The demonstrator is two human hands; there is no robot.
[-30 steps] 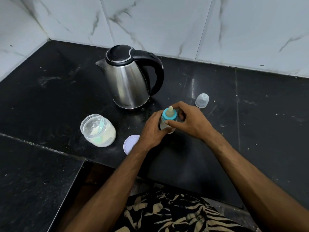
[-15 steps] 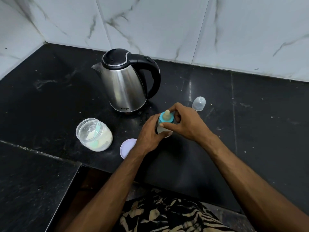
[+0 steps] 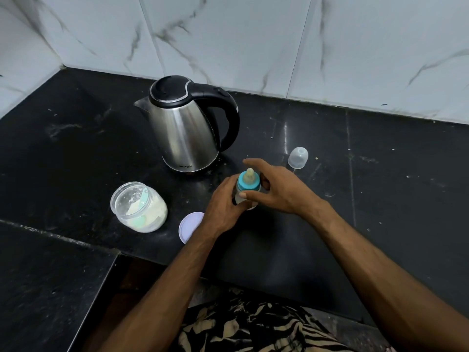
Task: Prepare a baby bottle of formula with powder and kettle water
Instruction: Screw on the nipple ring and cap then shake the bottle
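The bottle [image 3: 247, 196] is gripped around its body by the left hand [image 3: 223, 207], fingers curled about it, while its blue collar [image 3: 248, 185] is pinched by the right hand [image 3: 276, 189], thumb on the near side and fingers around the far side, the forefinger stretched out over the teat [image 3: 249, 174]. The bottle is stood upright on the black counter [image 3: 380, 199], just in front and to the right of the kettle [image 3: 189, 128]. The collar appears to be in the middle of being turned; whether it is being tightened or loosened cannot be told. For a clean turn the body should be held still against the counter and the collar kept level, so that the thread is not crossed and nothing is spilled. To the left of the kettle's front the open jar of powder [image 3: 139, 207] is stood, with a scoop [image 3: 142, 201] seen inside; its round lid [image 3: 190, 226] is lain flat beside the left wrist. The clear cap [image 3: 298, 158] is set well to the right of the kettle. Nothing is placed between the hands and these things, though the kettle is near enough to be knocked by a wide elbow swing.
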